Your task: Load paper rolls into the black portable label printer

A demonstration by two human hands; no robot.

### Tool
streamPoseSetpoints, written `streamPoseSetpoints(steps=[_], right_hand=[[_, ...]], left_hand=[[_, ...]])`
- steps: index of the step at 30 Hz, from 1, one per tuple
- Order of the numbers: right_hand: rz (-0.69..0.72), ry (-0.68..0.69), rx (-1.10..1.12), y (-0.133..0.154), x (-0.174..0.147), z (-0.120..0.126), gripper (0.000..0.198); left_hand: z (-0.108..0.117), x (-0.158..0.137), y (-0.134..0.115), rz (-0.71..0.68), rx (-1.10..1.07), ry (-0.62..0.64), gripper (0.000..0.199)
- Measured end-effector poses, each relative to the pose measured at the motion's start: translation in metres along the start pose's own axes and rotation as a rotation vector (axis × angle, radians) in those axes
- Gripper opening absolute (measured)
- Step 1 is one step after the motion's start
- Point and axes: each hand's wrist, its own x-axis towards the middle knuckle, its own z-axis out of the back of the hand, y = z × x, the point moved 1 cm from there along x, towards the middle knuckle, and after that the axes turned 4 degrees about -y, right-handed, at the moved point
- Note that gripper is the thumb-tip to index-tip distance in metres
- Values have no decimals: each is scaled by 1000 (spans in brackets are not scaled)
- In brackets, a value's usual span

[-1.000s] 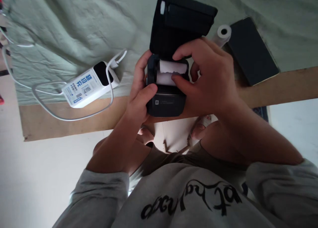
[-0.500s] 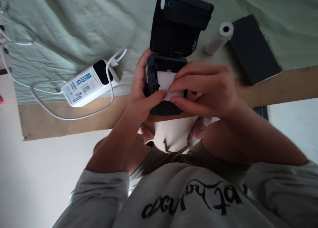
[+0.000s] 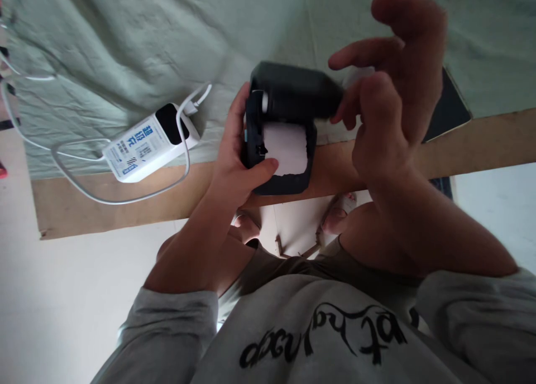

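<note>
A small black box (image 3: 285, 185) is held in the left hand (image 3: 237, 161) at the near edge of a surface (image 3: 494, 130), above a strip of bare wood; whether any weight is borne by the wood cannot be told. The left grip is closed around the box's left side, with the thumb laid over the near left corner of the white paper (image 3: 287, 147) inside. Most of the box's opening is filled by the paper, whose near edge is ragged.

The box's lid (image 3: 297, 94) is tilted part-way over the far end of the opening, its right end blurred. The right hand (image 3: 393, 88) is raised just beside that end, its grip loose and wide, with the fingers spread and nothing held; whether the lid is touched by a fingertip cannot be told.

Most of the surface is covered by a wrinkled green cloth (image 3: 104, 54). To the left, a white block (image 3: 144, 144) with a blue-printed label and a black end panel is lapped by a looping white cable (image 3: 113, 202). At the right, a dark flat slab (image 3: 448, 108) is partly hidden by the right hand.
</note>
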Motion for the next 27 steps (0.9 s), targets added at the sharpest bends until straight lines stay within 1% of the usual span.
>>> streamPoseSetpoints(steps=[1, 2, 3, 5, 7, 9, 11, 13, 15, 17, 20, 23, 27], right_hand=[[3, -8, 23, -1, 1, -1, 36], [8, 16, 32, -3, 2, -2, 35], [14, 66, 29, -4, 2, -3, 36], [20, 213, -4, -8, 3, -6, 40], [26, 357, -50, -12, 2, -9, 47], [47, 430, -78, -15, 1, -12, 50], [70, 444, -94, -18, 0, -14, 51], [86, 433, -83, -20, -1, -14, 51], [76, 438, -72, -20, -1, -15, 51], [56, 455, -70, -20, 0, -14, 51], [48, 471, -90, -17, 0, -13, 51], [43, 491, -122, -14, 1, -13, 52], [24, 494, -128, -16, 0, -14, 55]], left_hand=[[0, -1, -1, 8, 8, -4, 84], [0, -2, -2, 16, 9, -1, 84], [0, -3, -3, 23, 6, 8, 84], [-1, -4, -4, 24, -15, 33, 84], [-2, -4, -3, -7, -43, 42, 86], [-3, -4, -2, -32, -79, 31, 82], [-4, -3, -1, -16, -104, -8, 63], [-5, -4, -1, 39, -108, -48, 41], [-7, -4, -3, 105, -106, -65, 31], [-8, -5, -6, 141, -125, -62, 29], [-10, -5, -9, 137, -131, -66, 26], [-10, -5, -9, 136, -115, -66, 28], [-12, -5, -11, 159, -108, -59, 28]])
